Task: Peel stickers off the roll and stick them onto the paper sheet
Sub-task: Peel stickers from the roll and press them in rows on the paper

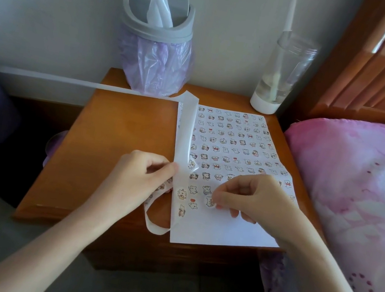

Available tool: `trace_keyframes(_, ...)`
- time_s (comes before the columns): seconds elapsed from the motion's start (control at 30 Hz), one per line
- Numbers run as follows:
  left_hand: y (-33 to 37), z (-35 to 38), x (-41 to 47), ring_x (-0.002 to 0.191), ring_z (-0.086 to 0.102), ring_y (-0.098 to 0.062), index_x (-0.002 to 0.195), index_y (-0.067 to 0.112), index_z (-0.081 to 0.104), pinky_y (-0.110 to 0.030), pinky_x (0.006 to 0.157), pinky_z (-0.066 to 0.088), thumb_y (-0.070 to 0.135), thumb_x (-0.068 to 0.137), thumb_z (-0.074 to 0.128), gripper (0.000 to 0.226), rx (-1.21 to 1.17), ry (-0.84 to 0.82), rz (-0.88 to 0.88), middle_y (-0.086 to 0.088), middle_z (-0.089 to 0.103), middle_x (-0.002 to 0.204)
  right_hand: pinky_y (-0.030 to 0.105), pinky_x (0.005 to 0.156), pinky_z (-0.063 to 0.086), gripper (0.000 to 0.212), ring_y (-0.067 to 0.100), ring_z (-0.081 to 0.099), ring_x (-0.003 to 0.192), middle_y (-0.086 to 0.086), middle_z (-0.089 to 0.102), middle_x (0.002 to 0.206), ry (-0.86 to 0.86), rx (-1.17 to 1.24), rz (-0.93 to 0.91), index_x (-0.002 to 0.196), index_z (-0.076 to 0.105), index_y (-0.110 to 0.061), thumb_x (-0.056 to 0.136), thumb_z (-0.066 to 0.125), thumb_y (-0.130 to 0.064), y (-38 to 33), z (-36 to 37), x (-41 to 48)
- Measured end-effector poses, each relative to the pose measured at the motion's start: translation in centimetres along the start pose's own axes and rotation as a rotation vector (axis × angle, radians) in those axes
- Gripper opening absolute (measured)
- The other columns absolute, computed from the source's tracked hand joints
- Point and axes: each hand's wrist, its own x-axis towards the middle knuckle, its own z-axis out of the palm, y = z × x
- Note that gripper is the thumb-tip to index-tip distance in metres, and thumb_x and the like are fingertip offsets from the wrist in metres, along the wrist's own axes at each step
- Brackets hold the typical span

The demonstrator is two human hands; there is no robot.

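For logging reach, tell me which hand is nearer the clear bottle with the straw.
Right. The right hand pinches a sticker on the paper sheet, straight toward the person from the bottle; the left hand holds the sticker strip farther left.

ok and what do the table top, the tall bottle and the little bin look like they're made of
The table top looks like wood with glossy orange-brown varnish, by its sheen. The tall bottle is clear plastic or glass, can't tell which, with a white matte base. The little bin seems grey matte plastic, lined with a thin translucent purple bag.
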Motion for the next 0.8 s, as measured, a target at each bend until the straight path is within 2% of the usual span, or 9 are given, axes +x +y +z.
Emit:
trace_keyframes(0.17, 0.2, 0.0, -0.1, 0.070, 0.068, -0.020, 0.075, 0.021, 0.073, -0.042, 0.063, 0.052, 0.032, 0.091, 0.054, 0.027, 0.013, -0.003, -0.008, 0.001, 0.073, 0.072, 0.008, 0.041, 0.034, 0.005, 0.002, 0.051, 0.045, 0.011, 0.072, 0.071, 0.018, -0.008, 0.005, 0.078, 0.075, -0.009, 0.076, 0.075, -0.014, 0.4, 0.3, 0.2)
trace_keyframes(0.4, 0.1, 0.0, -0.1, 0.073, 0.068, -0.028, 0.075, 0.020, 0.073, -0.049, 0.066, 0.051, 0.034, 0.090, 0.054, 0.029, 0.019, -0.003, -0.005, -0.004, 0.073, 0.073, 0.006, 0.041, 0.033, 0.004, 0.001, 0.050, 0.043, 0.005, 0.069, 0.063, 0.053, -0.004, -0.026, 0.074, 0.074, -0.008, 0.076, 0.075, -0.011, 0.5, 0.7, 0.2)
trace_keyframes(0.8, 0.0, 0.1, 0.0, 0.072, 0.067, -0.030, 0.074, 0.018, 0.073, -0.048, 0.061, 0.050, 0.033, 0.091, 0.053, 0.030, 0.052, 0.006, 0.008, -0.007, 0.072, 0.072, 0.011, 0.039, 0.034, 0.008, -0.001, 0.054, 0.043, 0.001, 0.069, 0.061, 0.111, -0.067, -0.032, 0.071, 0.071, -0.011, 0.078, 0.073, -0.013, 0.8, 1.2, 0.3)
